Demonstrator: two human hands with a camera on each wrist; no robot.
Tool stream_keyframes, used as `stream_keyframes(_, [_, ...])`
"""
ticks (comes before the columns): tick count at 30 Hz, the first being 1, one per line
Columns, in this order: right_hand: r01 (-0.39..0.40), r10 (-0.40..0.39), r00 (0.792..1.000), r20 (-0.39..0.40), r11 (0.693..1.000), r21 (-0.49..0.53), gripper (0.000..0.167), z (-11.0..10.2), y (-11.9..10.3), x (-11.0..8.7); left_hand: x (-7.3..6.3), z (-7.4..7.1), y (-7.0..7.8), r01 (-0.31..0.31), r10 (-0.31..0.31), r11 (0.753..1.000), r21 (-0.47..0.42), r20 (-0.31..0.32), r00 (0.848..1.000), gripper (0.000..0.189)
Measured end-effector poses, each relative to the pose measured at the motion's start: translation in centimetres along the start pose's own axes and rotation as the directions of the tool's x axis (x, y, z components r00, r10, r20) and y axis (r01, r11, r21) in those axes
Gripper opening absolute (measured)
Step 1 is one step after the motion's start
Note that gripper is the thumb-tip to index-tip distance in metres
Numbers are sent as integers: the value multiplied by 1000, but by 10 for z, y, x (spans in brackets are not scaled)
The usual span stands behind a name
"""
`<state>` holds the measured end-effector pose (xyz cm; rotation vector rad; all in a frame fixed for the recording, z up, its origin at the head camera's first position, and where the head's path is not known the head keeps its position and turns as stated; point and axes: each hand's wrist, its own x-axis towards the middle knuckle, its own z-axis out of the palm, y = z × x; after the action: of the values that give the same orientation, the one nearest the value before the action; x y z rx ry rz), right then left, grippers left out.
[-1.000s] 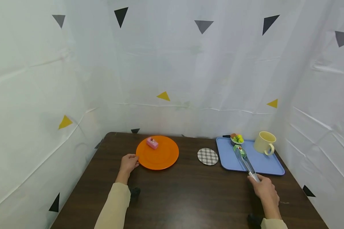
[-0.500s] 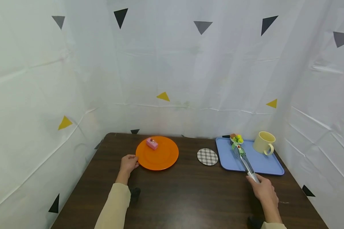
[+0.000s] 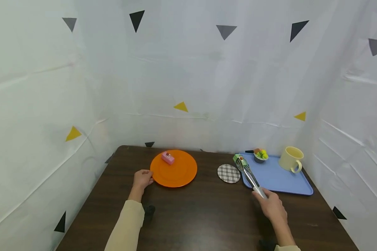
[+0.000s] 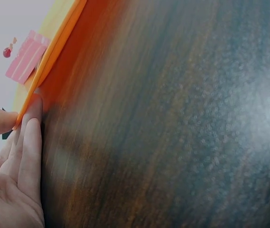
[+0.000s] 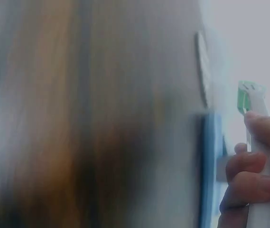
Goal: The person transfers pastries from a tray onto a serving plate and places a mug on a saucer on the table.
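My left hand point(image 3: 142, 179) pinches the left rim of a round orange plate point(image 3: 176, 176), thumb on top and fingers underneath in the left wrist view. A pink toy cake slice point(image 3: 168, 158) with a red berry sits on the plate's upper left. With my right hand point(image 3: 272, 205) I grip metal tongs point(image 3: 250, 178) by the handle. Between the tongs' tips is a green toy cake slice point(image 3: 237, 157) with a red dot on top, over the left edge of the blue tray. The right wrist view is blurred, but the green cake slice point(image 5: 243, 99) shows beyond my fingers.
The blue tray point(image 3: 281, 179) carries a yellow mug point(image 3: 290, 158) and a small dark cup of toy food point(image 3: 260, 156). A round checked coaster point(image 3: 228, 173) lies left of the tray. White curtains point(image 3: 188, 69) surround the dark wooden table point(image 3: 201, 216).
My right hand has moved left with the tongs, bringing the green cake slice from beside the small cup to the tray's left edge. My left hand keeps its hold on the plate.
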<state>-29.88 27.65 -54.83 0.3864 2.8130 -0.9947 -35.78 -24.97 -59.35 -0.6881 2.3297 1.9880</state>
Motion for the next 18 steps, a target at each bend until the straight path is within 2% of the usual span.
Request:
stream_keyframes(9, [129, -129, 992, 7, 991, 21, 77, 28, -40, 2, -1, 2, 0, -5, 5, 1000, 16, -5, 1000, 38])
stream_keyframes(18, [241, -240, 971, -16, 968, 67, 69, 55, -91, 1, -2, 0, 1, -10, 11, 999, 31, -14, 1000, 40])
